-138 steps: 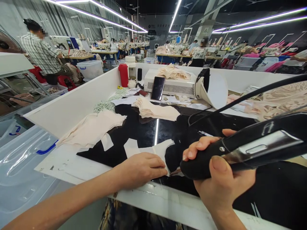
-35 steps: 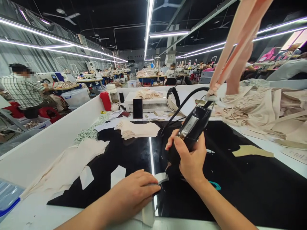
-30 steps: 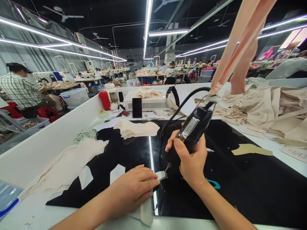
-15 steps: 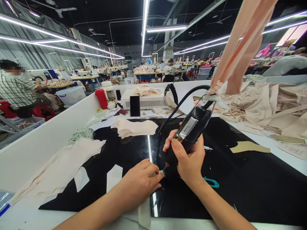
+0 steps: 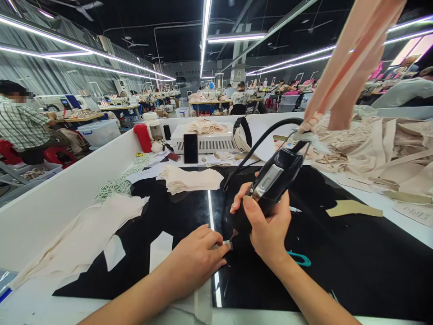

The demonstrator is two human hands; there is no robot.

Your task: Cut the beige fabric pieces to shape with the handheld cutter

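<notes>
My right hand (image 5: pixel 272 221) is wrapped round a black corded power tool (image 5: pixel 270 176) with a silver lever and a narrow metal tip. Pink fabric strips (image 5: pixel 352 67) suspend the tool from above. Its tip points down at a small pale strip (image 5: pixel 227 245) on the glossy black work surface (image 5: pixel 338 253). My left hand (image 5: pixel 201 253) bears down on this strip with the fingers pressed together; whether the tip touches it I cannot tell. A longer pale strip (image 5: pixel 203 302) runs out below the left wrist.
Stacked cream fabric pieces (image 5: pixel 192 179) and a larger cream pile (image 5: pixel 91 230) lie left and ahead. A teal snipper-like tool (image 5: pixel 299 258), a pen (image 5: pixel 295 209) and a tan template (image 5: pixel 355 208) lie right. Behind stand a phone (image 5: pixel 191 148) and a white box (image 5: pixel 209 142).
The upper end of the power tool has tilted slightly to the right, with its fabric strips. My left hand stays on the pale strip, and the tip has hardly moved.
</notes>
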